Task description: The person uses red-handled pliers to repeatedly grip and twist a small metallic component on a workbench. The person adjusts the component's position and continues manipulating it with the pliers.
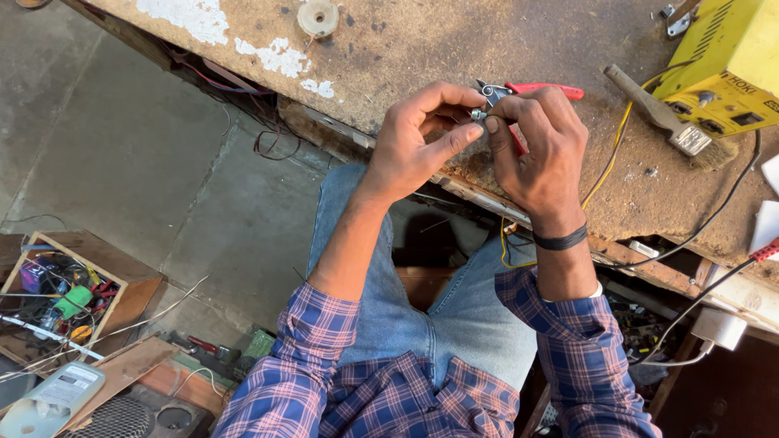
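Metal glints between two hands raised over the edge of a worn, crumbly bench. Seen from above, the person sits with jeans and rolled plaid sleeves at six o'clock, forearms reaching up toward twelve. The left hand and right hand meet near the centre, just above the bench edge, probably so the small part sits close to the eyes and over the work surface.

The left hand is half curled, its thumb and forefinger nipping the small silvery part from the nine o'clock side; the other fingers are loosely bent. The right hand is closed more tightly, fingertips pinching the same part from three o'clock, and red-handled pliers poke out behind it toward one o'clock. Whether the right hand grips the pliers or they simply lie on the bench behind it cannot be told. A dark band circles the right wrist.

At two o'clock a brush lies on the bench beside a yellow box with knobs, within easy reach. A yellow wire trails from the box down over the bench edge. At eight o'clock, on the floor, a wooden crate holds tangled wires and small parts.
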